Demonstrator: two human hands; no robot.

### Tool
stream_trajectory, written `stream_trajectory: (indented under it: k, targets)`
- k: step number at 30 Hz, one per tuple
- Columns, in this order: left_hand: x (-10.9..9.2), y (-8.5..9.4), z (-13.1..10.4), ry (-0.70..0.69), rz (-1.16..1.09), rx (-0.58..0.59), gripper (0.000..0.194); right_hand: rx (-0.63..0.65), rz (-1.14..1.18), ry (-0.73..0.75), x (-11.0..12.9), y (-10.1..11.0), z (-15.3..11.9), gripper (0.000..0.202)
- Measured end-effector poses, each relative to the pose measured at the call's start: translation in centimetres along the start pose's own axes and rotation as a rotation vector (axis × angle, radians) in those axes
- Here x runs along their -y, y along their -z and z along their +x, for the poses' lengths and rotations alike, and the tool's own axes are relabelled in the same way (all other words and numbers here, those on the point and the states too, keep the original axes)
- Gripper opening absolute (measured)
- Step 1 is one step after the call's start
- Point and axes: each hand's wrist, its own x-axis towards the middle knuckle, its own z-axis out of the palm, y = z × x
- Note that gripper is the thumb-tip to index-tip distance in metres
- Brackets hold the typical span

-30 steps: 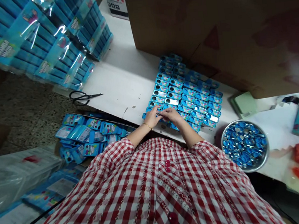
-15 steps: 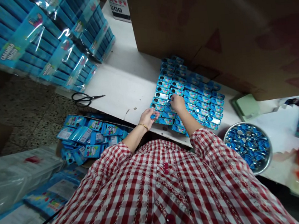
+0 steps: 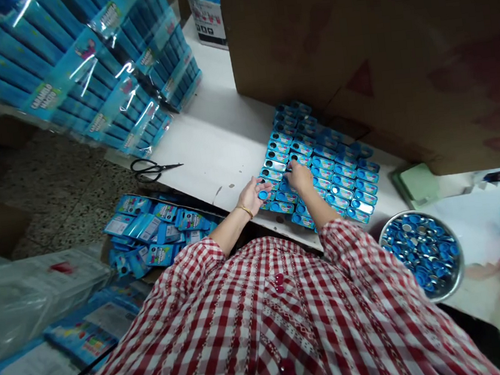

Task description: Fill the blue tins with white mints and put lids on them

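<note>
Rows of small blue printed tins with round holes or round inserts lie side by side on the white table. At the near left edge of the rows is my left hand, palm turned up and fingers curled, holding a small blue round cap. My right hand is over the middle of the tins, its fingers pressed together and pointing down at one. What sits between those fingertips is hidden. To the right, a round metal bowl holds many blue and silver round caps.
Black scissors lie at the table's left edge. Below is a box of blue packets. Wrapped blue packs stand at the back left. A large cardboard box rises behind the tins, with a green block beside it.
The view has shifted slightly, so everything sits a little lower and further right. My left hand's palm has opened out more, showing the blue cap. My right hand stays over the tins.
</note>
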Motion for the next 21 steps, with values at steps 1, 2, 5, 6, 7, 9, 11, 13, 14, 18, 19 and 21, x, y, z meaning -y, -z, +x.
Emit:
stream_trajectory:
  k: [1, 2, 5, 6, 7, 9, 11, 13, 14, 18, 19, 21]
  targets:
    - [0.0, -0.2, 0.1, -0.012, 0.010, -0.006, 0.044, -0.006, 0.119, 0.055, 0.0, -0.7, -1.2, 0.029]
    - [0.1, -0.4, 0.3, -0.023, 0.020, -0.013, 0.046, 0.023, 0.245, 0.107, 0.1, -1.4, -2.4, 0.026]
    - [0.5, -1.6, 0.6, -0.033, 0.043, -0.028, 0.051, 0.147, 0.500, 0.173, 0.5, -3.6, -4.9, 0.024]
    - [0.6, -2.0, 0.6, -0.029, 0.051, -0.031, 0.052, 0.162, 0.533, 0.168, 0.6, -4.0, -5.2, 0.023]
    - [0.7, -2.4, 0.6, -0.025, 0.061, -0.031, 0.053, 0.163, 0.550, 0.160, 0.7, -4.2, -5.2, 0.022]
    - [0.7, -3.0, 0.4, -0.034, 0.086, -0.034, 0.055, 0.158, 0.576, 0.151, 0.4, -3.6, -4.4, 0.019]
    - [0.5, -3.1, 0.1, -0.063, 0.106, -0.034, 0.053, 0.088, 0.545, 0.134, -0.2, -2.2, -2.7, 0.016]
    - [0.1, -2.7, -0.2, -0.099, 0.115, -0.026, 0.048, -0.044, 0.404, 0.089, -0.9, -0.5, -0.4, 0.015]
    - [-0.1, -2.4, -0.4, -0.116, 0.121, -0.025, 0.046, -0.089, 0.298, 0.052, -1.2, 0.2, 0.8, 0.015]
    - [-0.7, -0.6, -0.7, -0.146, 0.137, -0.067, 0.041, -0.003, -0.002, -0.120, -1.3, 1.6, 5.0, 0.027]
    - [-0.8, -0.2, -0.8, -0.143, 0.132, -0.081, 0.040, 0.028, -0.017, -0.147, -1.2, 1.5, 5.8, 0.032]
    - [-0.8, 0.6, -1.0, -0.138, 0.110, -0.093, 0.038, 0.041, 0.001, -0.149, -1.2, 1.4, 6.9, 0.039]
